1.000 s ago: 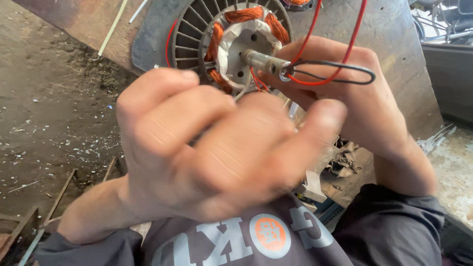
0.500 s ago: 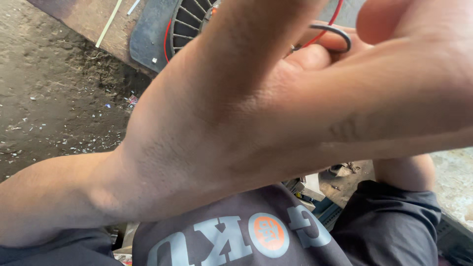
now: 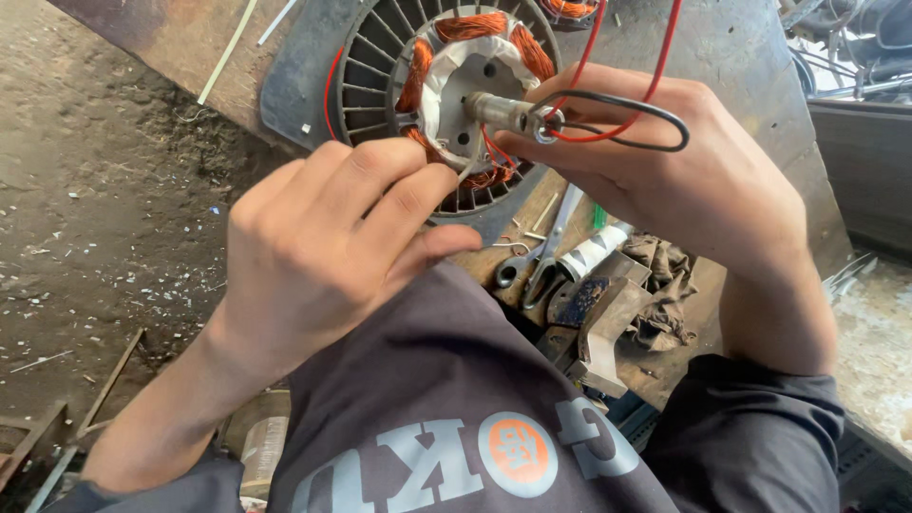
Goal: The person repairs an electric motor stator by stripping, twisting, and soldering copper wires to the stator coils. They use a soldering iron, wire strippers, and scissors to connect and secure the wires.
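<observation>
A round motor stator (image 3: 380,66) with dark slotted laminations and copper windings (image 3: 470,24) rests tilted on a workbench. A steel shaft (image 3: 499,109) sticks out of its middle. My right hand (image 3: 684,180) grips the stator from the right, fingertips beside the shaft. A red wire (image 3: 665,57) and a black wire loop (image 3: 655,119) lie over this hand. My left hand (image 3: 332,256) is at the stator's lower edge, thumb and fingers pinched on a thin pale strand (image 3: 467,166) that runs up to the shaft.
Scissors (image 3: 541,261), a white tube (image 3: 594,252), a dirty rag (image 3: 665,266) and a metal block (image 3: 598,323) lie on the wooden bench (image 3: 750,76) below the stator. Dusty ground (image 3: 95,190) with scraps lies to the left. My grey shirt (image 3: 427,399) fills the bottom.
My left hand, which rose close to the camera and hid most of the view, has dropped back to the stator's lower edge. My right hand kept its grip.
</observation>
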